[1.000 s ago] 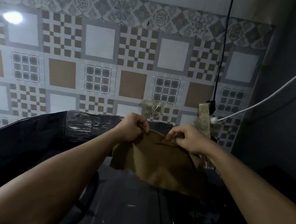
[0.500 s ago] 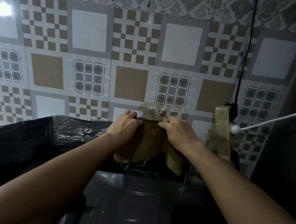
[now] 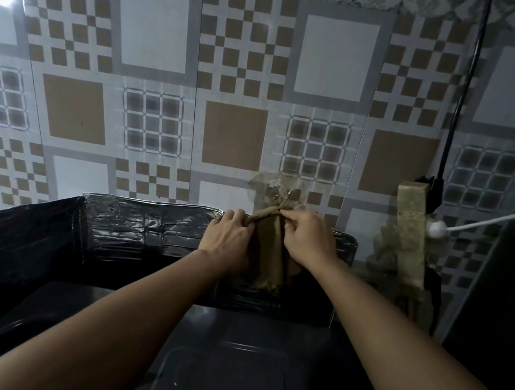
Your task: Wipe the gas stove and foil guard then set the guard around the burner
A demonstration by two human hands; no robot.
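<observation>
Both hands pinch the brown cloth: left hand (image 3: pixel 226 236), right hand (image 3: pixel 306 239), cloth (image 3: pixel 266 256) bunched at the hook (image 3: pixel 274 194), 12 o'clock. Foil guard (image 3: pixel 144 228) stands behind and left of stove (image 3: pixel 222 373). Wiping looks finished; guard seating unconfirmed.
</observation>
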